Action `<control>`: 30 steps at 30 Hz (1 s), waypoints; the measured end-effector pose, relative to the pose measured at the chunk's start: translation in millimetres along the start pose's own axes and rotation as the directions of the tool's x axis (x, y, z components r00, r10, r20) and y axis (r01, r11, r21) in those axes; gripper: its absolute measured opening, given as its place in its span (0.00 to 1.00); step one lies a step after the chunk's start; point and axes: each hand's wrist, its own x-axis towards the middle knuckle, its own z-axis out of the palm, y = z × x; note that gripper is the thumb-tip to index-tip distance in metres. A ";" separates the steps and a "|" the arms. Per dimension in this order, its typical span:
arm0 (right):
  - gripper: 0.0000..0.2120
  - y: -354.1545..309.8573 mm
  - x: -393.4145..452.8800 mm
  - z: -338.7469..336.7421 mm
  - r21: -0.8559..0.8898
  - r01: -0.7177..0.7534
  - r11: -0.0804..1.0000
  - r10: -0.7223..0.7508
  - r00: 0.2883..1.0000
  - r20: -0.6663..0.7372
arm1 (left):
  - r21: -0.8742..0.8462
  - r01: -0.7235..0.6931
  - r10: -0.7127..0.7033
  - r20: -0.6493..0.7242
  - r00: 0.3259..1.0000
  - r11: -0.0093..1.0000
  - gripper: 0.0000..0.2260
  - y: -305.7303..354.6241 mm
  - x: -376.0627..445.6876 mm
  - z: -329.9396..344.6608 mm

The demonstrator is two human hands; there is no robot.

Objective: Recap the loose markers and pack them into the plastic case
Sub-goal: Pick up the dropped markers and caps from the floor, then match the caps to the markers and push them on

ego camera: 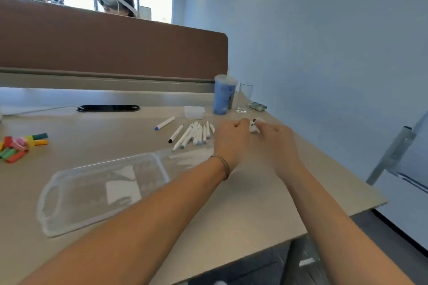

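Far to the left of both hands lies a heap of coloured caps point(22, 146), set apart from the markers, probably so each can be picked in turn. Nearer, by the left forearm, the clear plastic case point(104, 190) lies flat on the worktop point(266, 203), its long axis running from near left to far right, ready for packing. Just left of the left hand point(229, 141) the loose markers point(194, 134) lie side by side, long axes pointing away. That hand is curled, seemingly round a white marker point(253, 127) spanning the gap; the right hand point(276, 139) pinches its other end, likely to cap it
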 end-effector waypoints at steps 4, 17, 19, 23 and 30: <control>0.26 14.4 37.6 49.8 0.041 -0.050 0.998 0.048 0.997 0.059 | 0.022 0.071 -0.068 -0.086 0.994 0.997 0.15 -29.9 45.0 -31.9; 0.26 30.8 140.9 167.3 0.116 -0.154 0.981 0.127 0.969 0.214 | 0.038 0.167 -0.147 -0.321 0.936 0.985 0.16 -77.4 163.4 -84.9; 0.27 36.1 151.0 178.7 0.107 -0.194 0.975 0.163 0.955 0.248 | 0.049 0.199 -0.173 -0.317 0.932 0.979 0.17 -81.4 173.0 -84.8; 0.23 43.7 159.7 196.1 0.092 -0.293 0.952 0.259 0.927 0.272 | 0.058 0.256 -0.227 -0.307 0.924 0.965 0.15 -96.2 184.3 -87.0; 0.20 50.3 161.9 205.9 0.155 -0.386 0.909 0.329 0.895 0.301 | 0.057 0.305 -0.285 -0.228 0.931 0.951 0.17 -100.8 188.3 -98.6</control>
